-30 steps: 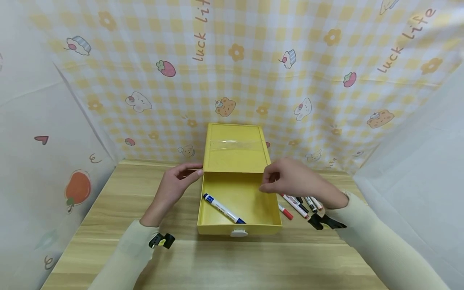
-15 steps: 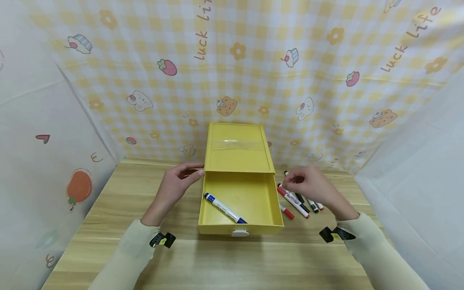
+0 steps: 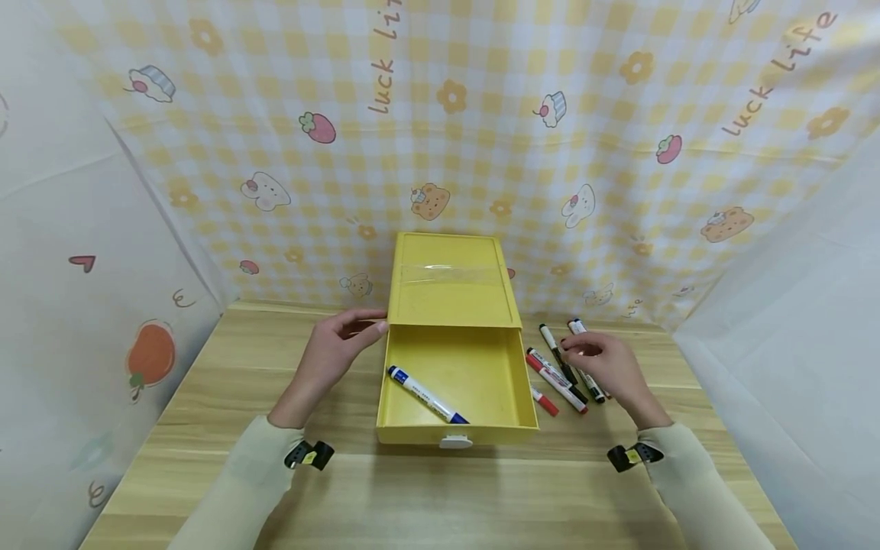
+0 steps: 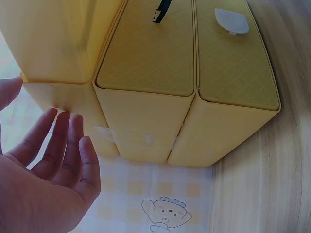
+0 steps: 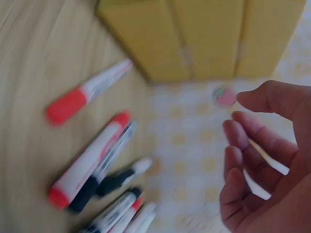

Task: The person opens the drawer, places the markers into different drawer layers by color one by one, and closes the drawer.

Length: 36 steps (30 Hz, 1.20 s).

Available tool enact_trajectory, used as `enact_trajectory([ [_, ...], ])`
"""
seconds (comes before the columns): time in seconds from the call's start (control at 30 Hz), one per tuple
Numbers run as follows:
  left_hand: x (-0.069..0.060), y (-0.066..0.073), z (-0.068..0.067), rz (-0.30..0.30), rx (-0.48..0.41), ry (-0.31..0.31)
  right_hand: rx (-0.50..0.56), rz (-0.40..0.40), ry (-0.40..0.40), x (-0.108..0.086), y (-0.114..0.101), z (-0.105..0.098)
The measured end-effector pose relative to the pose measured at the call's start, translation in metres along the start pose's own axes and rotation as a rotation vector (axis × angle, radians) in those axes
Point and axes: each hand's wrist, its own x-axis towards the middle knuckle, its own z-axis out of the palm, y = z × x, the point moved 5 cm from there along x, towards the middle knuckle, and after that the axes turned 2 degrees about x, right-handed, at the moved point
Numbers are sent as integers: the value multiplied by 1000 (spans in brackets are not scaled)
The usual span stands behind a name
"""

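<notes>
A yellow drawer box stands with its top drawer pulled out. Inside that drawer a white marker with a blue cap lies slantwise. At the box's left edge is my left hand, fingertips against its side; the left wrist view shows these fingers extended. My right hand hovers over loose markers right of the box. In the right wrist view its fingers are loosely bent, thumb and forefinger apart, holding nothing. Beneath it lie a red-and-white marker, a black-and-white marker and others partly hidden.
A single red-capped marker lies close beside the drawer's right wall. The wooden table extends in front of the box. Behind stands a checked cloth backdrop. The left wrist view shows lower drawers shut beneath the open one.
My right hand has moved right, from over the drawer to above the markers, uncovering more of them. The left hand and the blue-capped marker have stayed in place.
</notes>
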Motion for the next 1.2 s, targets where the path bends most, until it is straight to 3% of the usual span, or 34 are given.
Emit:
enact_trajectory([
  [0.23,0,-1,0,5,-14,1,-51,3,71,4,49,-4],
  [0.47,-1,-1,0,-3,-12,3,-60,60,166,9,88,-16],
  [1.0,-1,0,0,-8,-18,5,-213,251,199,18,141,-25],
  [1.2,-1,0,0,-7,-20,4,-247,258,181,20,146,-23],
])
